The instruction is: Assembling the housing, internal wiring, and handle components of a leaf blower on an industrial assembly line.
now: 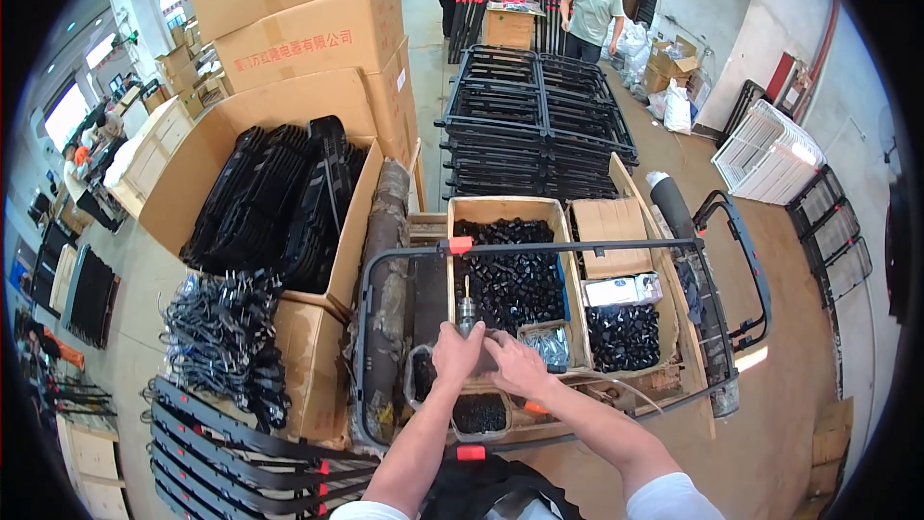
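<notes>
Both of my hands are closed round a drill (pixel 468 311), its metal chuck and brass-coloured bit pointing away from me. My left hand (pixel 456 352) wraps the body just behind the chuck. My right hand (pixel 518 364) grips it from the right, and the hands hide most of the body. Around them lies a black rectangular metal frame (pixel 616 246) with red tabs, resting across wooden bins. Beyond the bit is a bin of black plastic parts (pixel 515 274). A small tray of silvery screws (pixel 549 345) sits beside my right hand, and a tub of small black pieces (pixel 479 414) is below.
A large carton (pixel 361 221) of black parts stands left, with bundled cables (pixel 221 337) and curved black bars (pixel 226 453) nearer me. Stacked black frames (pixel 539 125) stand ahead. Two people are farther back. White racks (pixel 770 154) lean at the right wall.
</notes>
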A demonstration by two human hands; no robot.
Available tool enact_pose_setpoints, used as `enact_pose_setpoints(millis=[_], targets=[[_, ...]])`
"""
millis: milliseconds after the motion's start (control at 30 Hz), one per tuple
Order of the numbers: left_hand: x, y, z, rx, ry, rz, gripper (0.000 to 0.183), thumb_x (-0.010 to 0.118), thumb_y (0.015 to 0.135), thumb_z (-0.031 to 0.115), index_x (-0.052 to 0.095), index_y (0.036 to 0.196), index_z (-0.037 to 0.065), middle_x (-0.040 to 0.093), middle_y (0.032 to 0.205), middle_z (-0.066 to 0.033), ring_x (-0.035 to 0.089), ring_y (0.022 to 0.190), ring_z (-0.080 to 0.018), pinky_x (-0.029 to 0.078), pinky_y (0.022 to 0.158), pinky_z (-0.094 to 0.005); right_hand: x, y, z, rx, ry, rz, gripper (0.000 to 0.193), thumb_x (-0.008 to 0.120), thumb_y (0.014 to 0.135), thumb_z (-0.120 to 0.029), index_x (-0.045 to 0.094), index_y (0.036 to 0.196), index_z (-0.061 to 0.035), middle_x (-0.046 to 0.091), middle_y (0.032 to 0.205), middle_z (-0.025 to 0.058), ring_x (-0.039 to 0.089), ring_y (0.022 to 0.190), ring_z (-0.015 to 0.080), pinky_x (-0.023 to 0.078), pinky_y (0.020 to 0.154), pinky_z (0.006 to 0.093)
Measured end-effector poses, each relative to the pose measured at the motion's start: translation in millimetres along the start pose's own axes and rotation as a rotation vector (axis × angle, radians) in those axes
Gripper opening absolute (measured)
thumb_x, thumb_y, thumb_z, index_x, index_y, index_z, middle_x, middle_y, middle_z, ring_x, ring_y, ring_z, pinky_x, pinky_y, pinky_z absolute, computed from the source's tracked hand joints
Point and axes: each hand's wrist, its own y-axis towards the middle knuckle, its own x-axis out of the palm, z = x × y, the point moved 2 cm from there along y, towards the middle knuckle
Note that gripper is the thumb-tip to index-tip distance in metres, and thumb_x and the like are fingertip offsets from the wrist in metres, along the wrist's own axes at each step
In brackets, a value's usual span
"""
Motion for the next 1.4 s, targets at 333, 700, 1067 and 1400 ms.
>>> enact_pose_setpoints(millis=[333,700,1067,1400], targets=[[-46,-259,-69,0.044,-0.405,-0.103,0.046,0.070,0.101,0.044,0.069,0.103,-0.002,0.073,0.089,-0.0128,0.069,0.085,-0.0210,0.055,0.080,-0.0390,4,-222,-113,-0.166,0.039,0.079,0.076,0.086,0.074,-0.020,0.054,0.140,-0.0015,0.063,0.124,0.0184,0.068,0.108,0.0375,0.058,0.090,0.0467],[-4,-342,-220,-0.239,-0.517,-0.022,0.045,0.072,0.101,0.045,0.071,0.097,0.000,0.070,0.086,-0.0082,0.065,0.081,-0.0174,0.053,0.077,-0.0362,115,-309,-141,-0.091,0.178,-0.179,0.086,0.088,0.073,-0.024,0.046,0.144,-0.0008,0.066,0.117,0.0227,0.070,0.105,0.0420,0.059,0.089,0.0490],[-34,-320,-207,-0.197,-0.393,-0.107,0.053,0.071,0.098,0.052,0.072,0.099,-0.001,0.073,0.090,-0.0132,0.069,0.086,-0.0239,0.054,0.081,-0.0402,122,-293,-158,0.009,0.219,-0.166,0.074,0.081,0.080,-0.023,0.046,0.141,0.0007,0.068,0.123,0.0252,0.069,0.113,0.0429,0.057,0.095,0.0505],[-40,-307,-204,-0.165,-0.319,-0.167,0.057,0.070,0.098,0.054,0.070,0.107,-0.003,0.074,0.098,-0.0194,0.072,0.094,-0.0299,0.054,0.087,-0.0426,130,-285,-155,0.049,0.256,-0.196,0.078,0.081,0.080,-0.025,0.043,0.143,0.0045,0.069,0.124,0.0290,0.069,0.114,0.0439,0.057,0.095,0.0514]])
